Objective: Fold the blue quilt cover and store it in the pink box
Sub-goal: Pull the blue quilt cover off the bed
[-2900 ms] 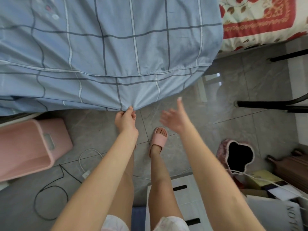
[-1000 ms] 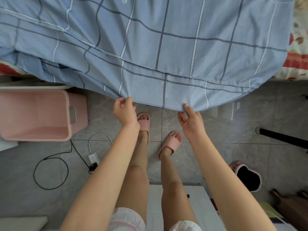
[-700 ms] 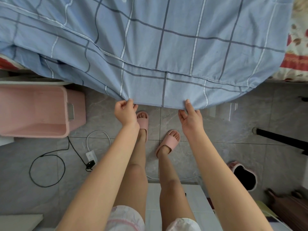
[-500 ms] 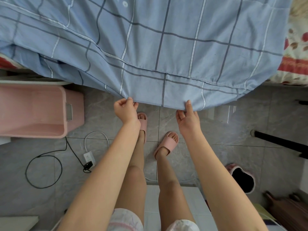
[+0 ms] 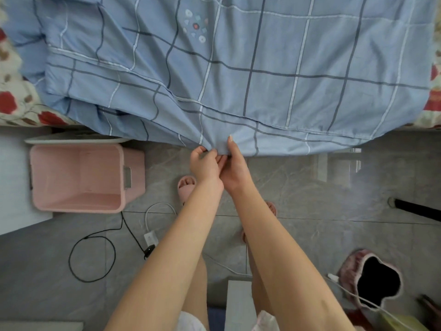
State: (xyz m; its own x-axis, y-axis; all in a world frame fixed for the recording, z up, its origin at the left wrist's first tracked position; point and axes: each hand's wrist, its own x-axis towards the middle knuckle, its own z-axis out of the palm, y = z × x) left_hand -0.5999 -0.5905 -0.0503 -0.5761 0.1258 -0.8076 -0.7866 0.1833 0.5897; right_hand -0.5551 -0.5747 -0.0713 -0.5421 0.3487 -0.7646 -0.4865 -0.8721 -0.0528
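The blue quilt cover [image 5: 238, 75], checked with dark and white lines, lies over the bed and hangs off its near edge. My left hand [image 5: 204, 163] pinches the hanging hem at its lowest point. My right hand [image 5: 235, 166] touches the left one and grips the same bunched bit of hem, with one finger lying up along the cloth. The pink box [image 5: 78, 177] stands open and empty on the floor, to the left of my hands, below the bed's edge.
A floral bedsheet [image 5: 16, 103] shows at both sides of the cover. On the grey tile floor lie a black cable loop [image 5: 91, 259] and a white charger [image 5: 150, 237]. A pink-rimmed bin [image 5: 372, 280] stands at the lower right; a black bar [image 5: 417, 209] juts in from the right.
My right hand has slid left along the hem and now meets my left hand, gathering the edge between them. The view has shifted right and tilted up over the bed.
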